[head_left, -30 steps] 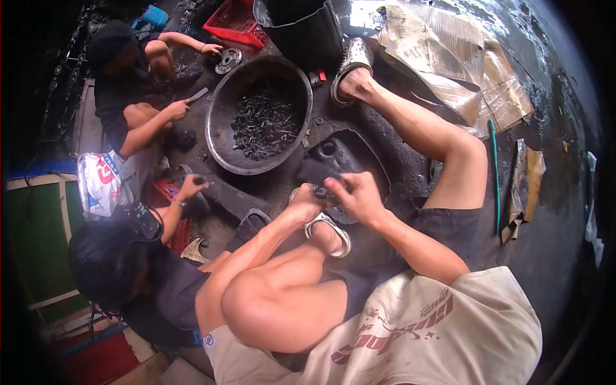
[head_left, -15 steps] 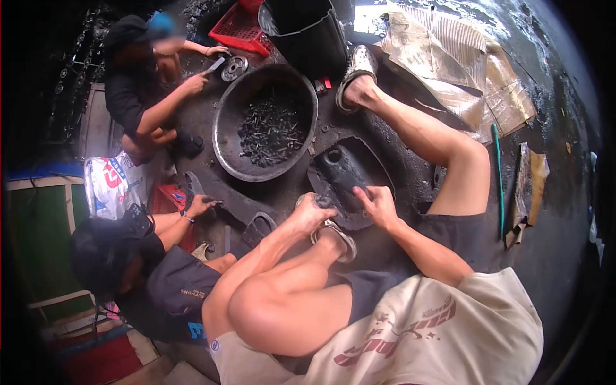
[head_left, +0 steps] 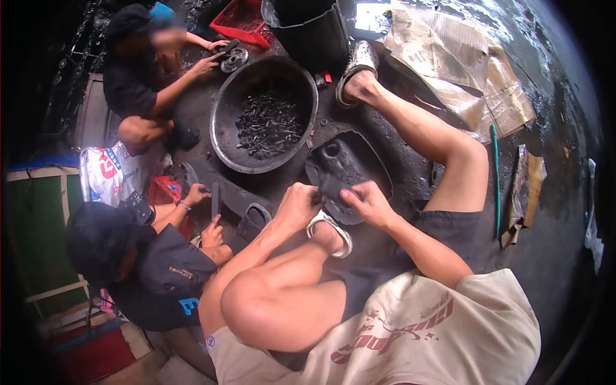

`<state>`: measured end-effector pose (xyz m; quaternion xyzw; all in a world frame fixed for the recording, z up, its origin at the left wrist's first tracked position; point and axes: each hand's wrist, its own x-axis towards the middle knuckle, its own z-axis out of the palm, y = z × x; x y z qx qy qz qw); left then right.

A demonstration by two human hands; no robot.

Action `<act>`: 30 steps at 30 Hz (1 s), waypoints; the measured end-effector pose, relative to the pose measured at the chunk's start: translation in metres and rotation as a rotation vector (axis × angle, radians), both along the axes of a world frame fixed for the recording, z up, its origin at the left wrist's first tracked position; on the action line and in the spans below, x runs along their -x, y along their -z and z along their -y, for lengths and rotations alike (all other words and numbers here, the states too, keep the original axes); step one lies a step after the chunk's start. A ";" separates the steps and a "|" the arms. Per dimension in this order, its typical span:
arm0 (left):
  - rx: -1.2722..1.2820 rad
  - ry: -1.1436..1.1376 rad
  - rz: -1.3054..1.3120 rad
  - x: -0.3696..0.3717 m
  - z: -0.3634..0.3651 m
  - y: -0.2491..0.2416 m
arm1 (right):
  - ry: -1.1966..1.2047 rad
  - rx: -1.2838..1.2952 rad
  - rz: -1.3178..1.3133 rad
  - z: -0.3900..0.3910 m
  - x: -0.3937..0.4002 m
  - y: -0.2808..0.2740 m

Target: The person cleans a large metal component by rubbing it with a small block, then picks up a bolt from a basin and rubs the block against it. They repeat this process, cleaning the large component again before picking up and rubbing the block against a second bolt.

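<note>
Dark strip (head_left: pixel 334 187) — clasped in the right grip (head_left: pixel 372 203) — juts toward a lump (head_left: pixel 316 196) pinched in the left grip (head_left: pixel 298 202).

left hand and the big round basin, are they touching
Apart: the head view shows a strip of dark floor between the left hand and the basin.

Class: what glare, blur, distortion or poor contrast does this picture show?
All head view: wide-angle bowing, black corners; white glare beside the flattened cardboard; a blurred patch by the farther co-worker's cap; the right hand's dark piece barely stands out.
</note>
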<state>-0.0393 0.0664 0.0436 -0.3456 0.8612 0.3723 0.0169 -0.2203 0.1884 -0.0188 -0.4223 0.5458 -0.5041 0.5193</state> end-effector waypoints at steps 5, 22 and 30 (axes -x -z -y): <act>0.308 0.233 0.080 -0.007 0.009 0.012 | 0.058 -0.216 0.011 -0.017 0.020 0.034; 0.626 0.584 -0.080 -0.015 0.009 0.010 | -0.436 -0.223 -0.060 -0.028 0.047 0.020; 0.593 0.570 -0.168 -0.002 0.011 0.010 | -0.341 -0.192 0.296 -0.019 0.038 0.017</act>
